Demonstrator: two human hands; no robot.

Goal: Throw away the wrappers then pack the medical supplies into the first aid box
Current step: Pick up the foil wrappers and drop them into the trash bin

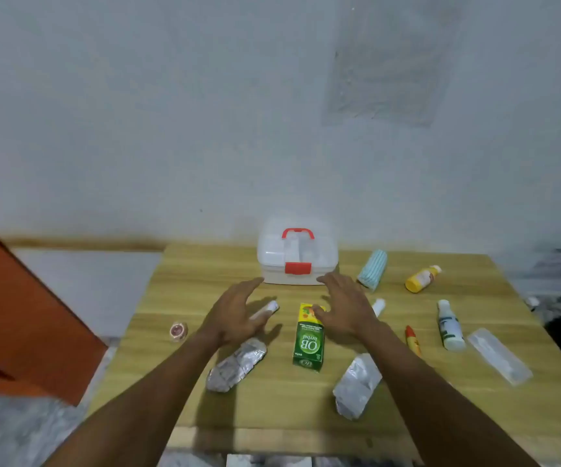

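A white first aid box (296,256) with a red handle and red latch stands closed at the table's far middle. My left hand (237,313) and my right hand (344,306) hover open just in front of it, holding nothing. Between them lies a green box (308,338). Two crumpled silver wrappers lie nearer: one (237,364) under my left wrist, the other (356,385) under my right forearm. A small white tube (269,308) is partly hidden by my left hand.
On the wooden table (272,409) lie a tape roll (178,331), a blue striped roll (372,269), a yellow bottle (422,279), a white bottle (450,326), a red-yellow tube (413,338), another white tube (379,306) and a clear packet (498,354). An orange panel (19,315) stands left.
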